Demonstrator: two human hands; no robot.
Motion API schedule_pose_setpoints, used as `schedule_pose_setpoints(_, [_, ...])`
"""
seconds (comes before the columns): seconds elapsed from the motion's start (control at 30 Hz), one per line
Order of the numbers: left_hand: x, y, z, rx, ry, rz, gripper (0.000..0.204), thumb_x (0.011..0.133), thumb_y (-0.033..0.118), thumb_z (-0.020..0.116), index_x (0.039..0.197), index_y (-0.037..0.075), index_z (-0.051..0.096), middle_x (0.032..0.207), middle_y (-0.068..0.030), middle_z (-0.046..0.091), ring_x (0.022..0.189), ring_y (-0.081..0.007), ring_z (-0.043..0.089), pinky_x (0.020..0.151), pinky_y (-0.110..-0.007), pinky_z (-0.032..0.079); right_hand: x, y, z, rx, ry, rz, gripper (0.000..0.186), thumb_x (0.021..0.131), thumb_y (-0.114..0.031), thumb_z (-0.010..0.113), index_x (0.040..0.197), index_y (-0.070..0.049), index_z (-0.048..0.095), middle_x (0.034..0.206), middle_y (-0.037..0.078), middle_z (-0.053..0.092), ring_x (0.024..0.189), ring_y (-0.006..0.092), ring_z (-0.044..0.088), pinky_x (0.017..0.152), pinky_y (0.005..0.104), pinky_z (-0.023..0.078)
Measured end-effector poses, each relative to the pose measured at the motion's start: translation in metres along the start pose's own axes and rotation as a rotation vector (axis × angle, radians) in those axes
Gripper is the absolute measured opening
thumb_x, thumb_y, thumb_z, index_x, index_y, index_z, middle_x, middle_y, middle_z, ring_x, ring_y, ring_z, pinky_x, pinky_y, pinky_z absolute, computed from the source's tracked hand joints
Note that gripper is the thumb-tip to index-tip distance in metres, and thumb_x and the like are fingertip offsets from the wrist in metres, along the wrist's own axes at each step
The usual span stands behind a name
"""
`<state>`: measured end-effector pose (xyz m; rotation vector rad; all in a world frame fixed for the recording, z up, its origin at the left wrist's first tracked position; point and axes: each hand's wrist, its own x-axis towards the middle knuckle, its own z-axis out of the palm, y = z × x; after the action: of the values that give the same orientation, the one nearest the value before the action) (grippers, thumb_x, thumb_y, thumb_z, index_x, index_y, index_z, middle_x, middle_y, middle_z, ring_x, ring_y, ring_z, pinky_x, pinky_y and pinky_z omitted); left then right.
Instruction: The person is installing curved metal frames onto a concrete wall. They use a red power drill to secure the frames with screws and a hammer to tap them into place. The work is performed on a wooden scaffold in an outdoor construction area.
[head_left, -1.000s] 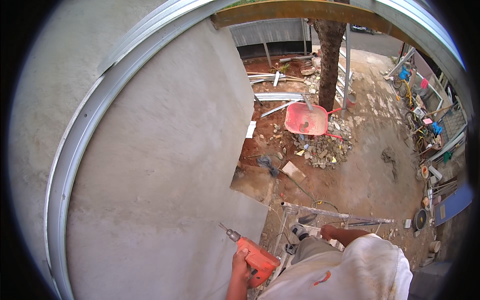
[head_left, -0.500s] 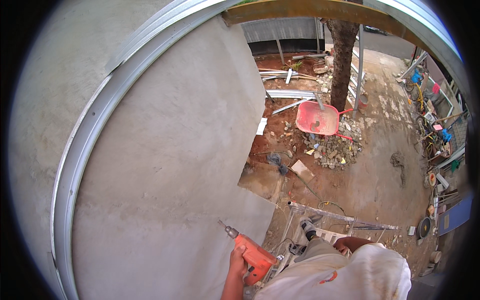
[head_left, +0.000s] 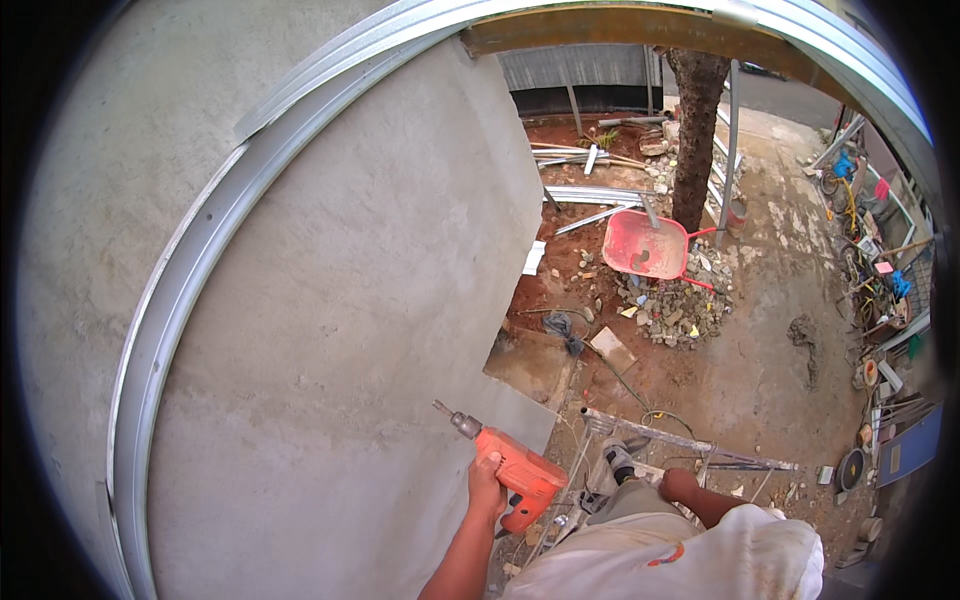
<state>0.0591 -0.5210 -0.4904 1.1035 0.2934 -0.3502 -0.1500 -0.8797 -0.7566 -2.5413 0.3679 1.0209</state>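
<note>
My left hand (head_left: 488,488) grips an orange power drill (head_left: 518,470), whose metal chuck points up and left, over the grey plastered wall surface (head_left: 320,300). My right hand (head_left: 678,484) is down by my leg with its fingers curled; what it holds, if anything, is hidden. My sandalled foot (head_left: 620,458) rests on a paint-spattered metal scaffold (head_left: 700,445) below me. A long galvanised metal channel (head_left: 185,300) runs along the left, curved by the lens, and continues across the top. A rusty yellowish beam (head_left: 600,28) spans the upper middle.
Below are a red wheelbarrow (head_left: 640,245), a rubble pile (head_left: 680,315), a tree trunk (head_left: 696,150), metal lengths (head_left: 590,195) on red soil, a concrete path (head_left: 770,370) and clutter (head_left: 890,290) along the right wall. A cord (head_left: 625,385) lies on the ground.
My left hand has raised the drill slightly, tilting it further from my body. The view has shifted, so the surroundings sit further right in the picture. My right hand has moved a little.
</note>
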Motion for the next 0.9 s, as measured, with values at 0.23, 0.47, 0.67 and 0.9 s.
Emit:
schedule_pose_setpoints(0.23, [0.037, 0.032, 0.104, -0.118, -0.023, 0.24, 0.043, 0.094, 0.029, 0.058, 0.128, 0.004, 0.05, 0.119, -0.0085, 0.059, 0.111, -0.0219, 0.06, 0.1, -0.04, 0.048, -0.087, -0.223, -0.18, 1.415, 0.171, -0.744, 0.08, 0.086, -0.022, 0.078, 0.147, -0.008, 0.029, 0.131, 0.018, 0.059, 0.123, 0.0293, 0.059, 0.106, 0.0467, 0.045])
schedule_pose_setpoints(0.47, [0.038, 0.06, 0.167, 0.112, -0.244, 0.322, 0.052, 0.092, 0.039, 0.065, 0.128, 0.004, 0.051, 0.117, -0.0072, 0.059, 0.109, -0.0191, 0.06, 0.094, -0.038, 0.05, -0.093, -0.276, -0.235, 1.915, 0.238, -0.838, 0.071, 0.079, 0.001, 0.075, 0.137, -0.008, 0.035, 0.107, 0.006, 0.056, 0.086, 0.017, 0.068, 0.073, 0.0324, 0.059])
schedule_pose_setpoints(0.67, [0.011, 0.135, 0.184, 1.036, -0.42, 0.352, 0.054, 0.092, 0.03, 0.07, 0.134, 0.0, 0.055, 0.118, -0.0123, 0.063, 0.105, -0.0216, 0.065, 0.087, -0.034, 0.053, -0.11, -0.249, -0.305, 2.077, 0.288, -0.864, 0.06, 0.077, 0.009, 0.063, 0.13, -0.006, 0.038, 0.095, 0.009, 0.056, 0.069, 0.0219, 0.066, 0.063, 0.0425, 0.061])
schedule_pose_setpoints(0.9, [-0.103, 0.28, 0.243, 0.702, -1.187, 1.521, 0.045, 0.092, 0.005, 0.057, 0.136, 0.008, 0.055, 0.12, -0.0224, 0.064, 0.101, -0.0287, 0.069, 0.075, -0.037, 0.06, -0.097, -0.17, -0.333, 2.052, 0.633, -0.795, 0.047, 0.077, 0.005, 0.059, 0.12, -0.005, 0.042, 0.085, 0.01, 0.055, 0.065, 0.0227, 0.063, 0.06, 0.043, 0.058])
